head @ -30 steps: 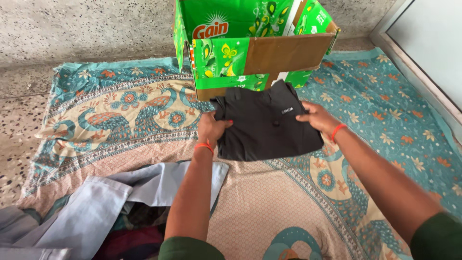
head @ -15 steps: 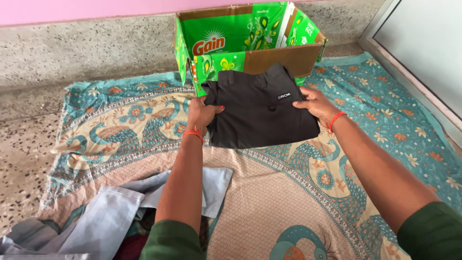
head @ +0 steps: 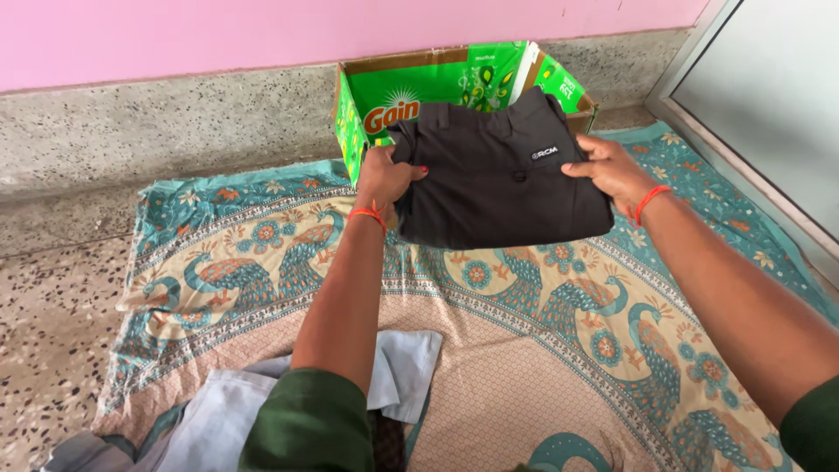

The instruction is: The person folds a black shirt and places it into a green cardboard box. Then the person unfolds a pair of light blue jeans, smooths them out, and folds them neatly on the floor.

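A folded dark grey garment (head: 498, 179) is held up above the patterned cloth, in front of an open green cardboard box (head: 377, 92). My left hand (head: 389, 175) grips its left edge with thumb on top. My right hand (head: 612, 170) holds its right edge, fingers spread over the fabric. Both wrists wear orange thread bands. The garment hides much of the box's front wall.
A teal and beige peacock-print cloth (head: 542, 350) covers the speckled floor (head: 44, 323). Light blue clothes (head: 262, 411) lie heaped at the near left. A pink wall (head: 175, 35) with a grey stone skirting runs behind; a pale door panel (head: 769, 114) stands at the right.
Both hands have lifted the folded garment off the cloth and carried it away from me, up to the box's front. The view has tilted up, showing the pink wall.
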